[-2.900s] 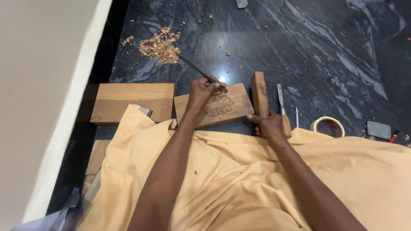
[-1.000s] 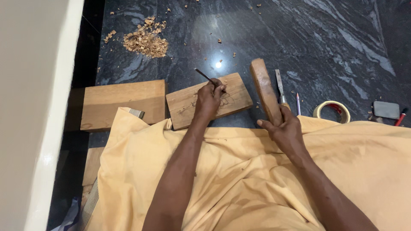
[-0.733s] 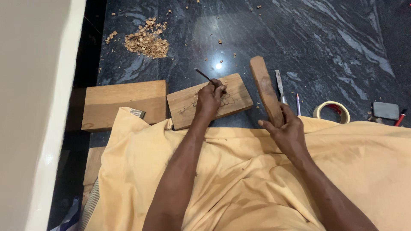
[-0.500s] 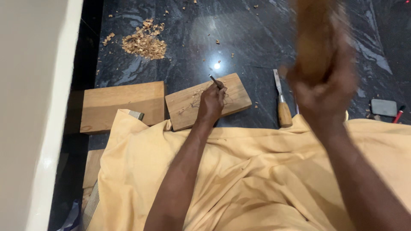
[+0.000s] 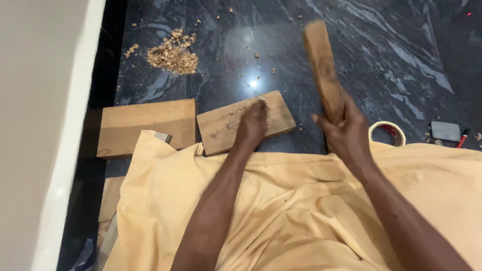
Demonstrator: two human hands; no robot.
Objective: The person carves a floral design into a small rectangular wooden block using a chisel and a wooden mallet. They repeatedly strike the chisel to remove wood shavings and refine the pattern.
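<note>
Wooden block (image 5: 221, 123) with carved marks lies on the dark floor (image 5: 391, 60) beneath the left hand (image 5: 252, 125), whose grip I cannot tell, while the right hand (image 5: 346, 135) clasps a raised wooden mallet (image 5: 324, 70), seemingly mid-carving, needing a squarely aimed blow.

A second, plain wooden board (image 5: 145, 125) lies flat on the dark marbled floor (image 5: 401, 55) to the left of the left hand, its near edge tucked under a wide yellow cloth (image 5: 301, 211). Beyond that hand and off to its left sits a heap of wood shavings (image 5: 173, 52), with loose chips scattered about. Just right of the right hand a tape roll (image 5: 389, 131) peeks from behind the cloth, and farther right lie a small grey block (image 5: 446, 131) and a red-tipped tool (image 5: 462, 138).
</note>
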